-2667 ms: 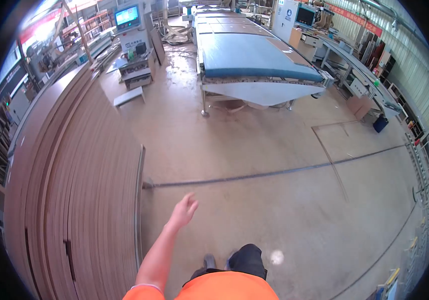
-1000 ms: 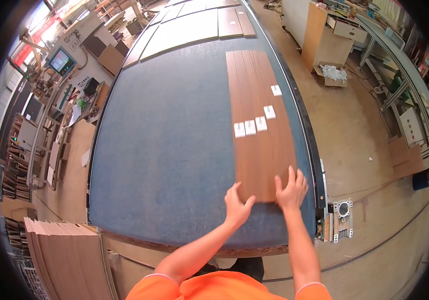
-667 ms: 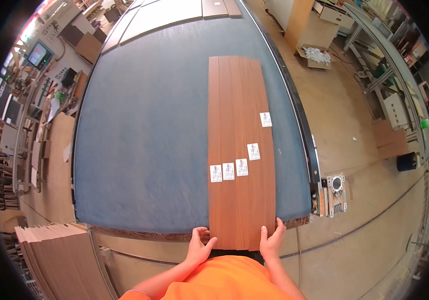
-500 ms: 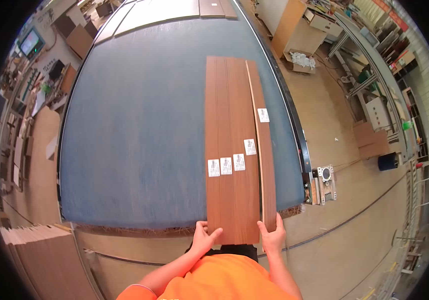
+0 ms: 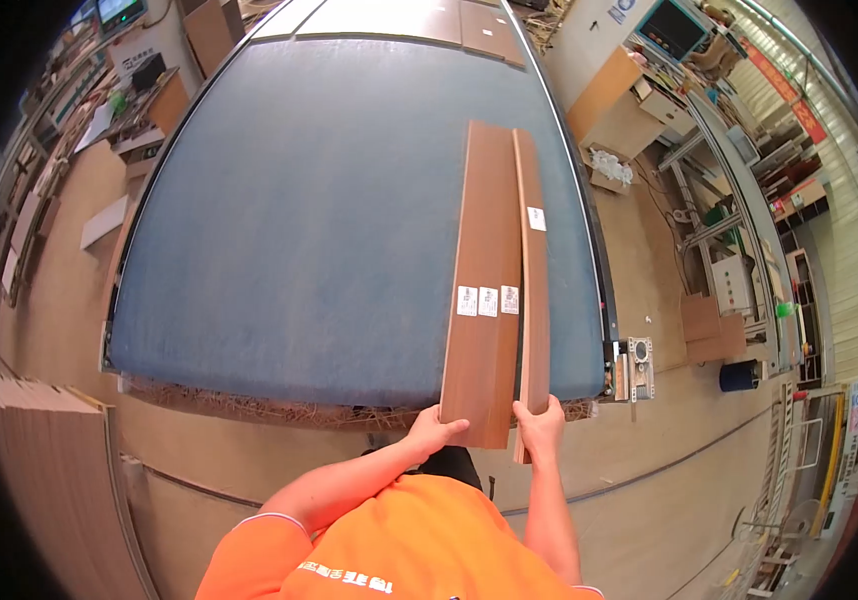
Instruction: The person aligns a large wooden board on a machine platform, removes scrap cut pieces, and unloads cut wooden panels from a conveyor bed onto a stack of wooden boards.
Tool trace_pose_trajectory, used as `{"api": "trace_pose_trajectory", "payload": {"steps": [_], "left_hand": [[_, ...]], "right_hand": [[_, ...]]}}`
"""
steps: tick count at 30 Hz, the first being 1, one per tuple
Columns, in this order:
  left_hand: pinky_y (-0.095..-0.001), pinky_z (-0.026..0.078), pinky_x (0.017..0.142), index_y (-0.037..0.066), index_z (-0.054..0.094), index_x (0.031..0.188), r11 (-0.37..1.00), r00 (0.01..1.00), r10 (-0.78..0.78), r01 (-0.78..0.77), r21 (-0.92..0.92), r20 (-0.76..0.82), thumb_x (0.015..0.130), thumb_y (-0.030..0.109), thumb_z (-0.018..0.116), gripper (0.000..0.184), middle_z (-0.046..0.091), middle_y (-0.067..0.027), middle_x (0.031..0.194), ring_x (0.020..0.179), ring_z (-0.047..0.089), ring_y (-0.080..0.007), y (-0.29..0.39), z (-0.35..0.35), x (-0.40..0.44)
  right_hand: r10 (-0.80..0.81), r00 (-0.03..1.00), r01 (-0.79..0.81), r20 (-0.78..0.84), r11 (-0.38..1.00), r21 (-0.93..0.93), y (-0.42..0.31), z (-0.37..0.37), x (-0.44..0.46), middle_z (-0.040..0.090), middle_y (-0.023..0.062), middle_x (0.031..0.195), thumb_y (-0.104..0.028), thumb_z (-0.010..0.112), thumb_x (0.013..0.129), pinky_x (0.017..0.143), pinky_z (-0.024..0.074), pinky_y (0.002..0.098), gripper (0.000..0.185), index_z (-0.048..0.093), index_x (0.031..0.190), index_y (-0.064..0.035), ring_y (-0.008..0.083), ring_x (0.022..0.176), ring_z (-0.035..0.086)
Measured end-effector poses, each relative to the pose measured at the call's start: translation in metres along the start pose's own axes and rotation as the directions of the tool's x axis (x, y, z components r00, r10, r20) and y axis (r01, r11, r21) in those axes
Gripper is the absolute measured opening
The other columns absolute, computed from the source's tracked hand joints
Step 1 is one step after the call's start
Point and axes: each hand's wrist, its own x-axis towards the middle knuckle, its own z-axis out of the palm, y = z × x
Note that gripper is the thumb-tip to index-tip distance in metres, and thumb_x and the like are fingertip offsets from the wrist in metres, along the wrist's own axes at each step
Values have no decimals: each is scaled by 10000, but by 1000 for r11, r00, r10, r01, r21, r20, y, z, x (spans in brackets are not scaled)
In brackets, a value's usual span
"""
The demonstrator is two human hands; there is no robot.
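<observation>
Wooden strips [image 5: 489,230] lie along the right of the blue bed [image 5: 279,230], near ends overhanging its edge, which from here I judge gives finger room beneath, my left hand [image 5: 434,432] clasping the side-by-side ones and my right hand [image 5: 541,428] the separate strip [image 5: 537,300].

1. I am wearing an orange shirt [image 5: 429,540] showing white lettering [image 5: 347,578], unreadable to me.
2. My boards [image 5: 486,215] are carrying four white labels [image 5: 489,301], their print looking too small to read.
3. A red banner [image 5: 781,85] is showing blurred characters.
</observation>
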Motion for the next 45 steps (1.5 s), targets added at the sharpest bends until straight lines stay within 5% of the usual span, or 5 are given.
{"api": "trace_pose_trajectory", "payload": {"steps": [6, 35, 39, 43, 45], "left_hand": [[-340, 511, 947, -16, 597, 1263, 1000, 998, 5, -3, 29, -70, 907, 126, 734, 406, 697, -101, 1185, 1067, 656, -176, -1, 12, 4], [-354, 558, 787, 16, 508, 1273, 999, 999, -40, 39, 37, 33, 1056, 421, 483, 460, 639, -88, 1135, 981, 651, -187, 3, 8, -6], [-414, 542, 803, -28, 520, 1159, 532, 996, 53, 32, 846, -72, 1005, 440, 555, 494, 638, -202, 1124, 971, 659, -310, 9, -4, -13], [-404, 493, 935, -52, 475, 1297, 558, 792, 611, -425, 713, -7, 945, 394, 674, 602, 594, -232, 1180, 1084, 610, -340, 69, 27, -62], [-412, 441, 1049, -71, 309, 1466, 861, 911, 405, -352, 366, -77, 951, 468, 653, 821, 495, -284, 1367, 1245, 538, -369, 75, 66, -33]], "right_hand": [[-98, 992, 75, -81, 967, -243, -3, 34, -11, 592, 277, 1268, -414, 823, 751, 995, 486, 450, 737, 567, 1236, 80, 392, 1185, 602], [151, 845, -429, 513, 764, 482, 27, 43, -13, 660, 102, 1188, -544, 583, 989, 944, 486, 346, 661, 578, 1319, 28, 199, 1060, 624], [68, 833, -378, 548, 795, 475, 23, 24, -19, 673, 83, 1127, -567, 551, 993, 847, 531, 346, 651, 588, 1285, 13, 183, 971, 654], [33, 837, -367, 547, 775, 514, 25, -20, -54, 664, 75, 1030, -528, 471, 1035, 677, 581, 353, 569, 546, 1321, -42, 193, 820, 673], [25, 822, -388, 569, 756, 527, 12, -32, -74, 599, 76, 1217, -446, 484, 1051, 832, 531, 352, 549, 450, 1433, -54, 189, 986, 627]]}}
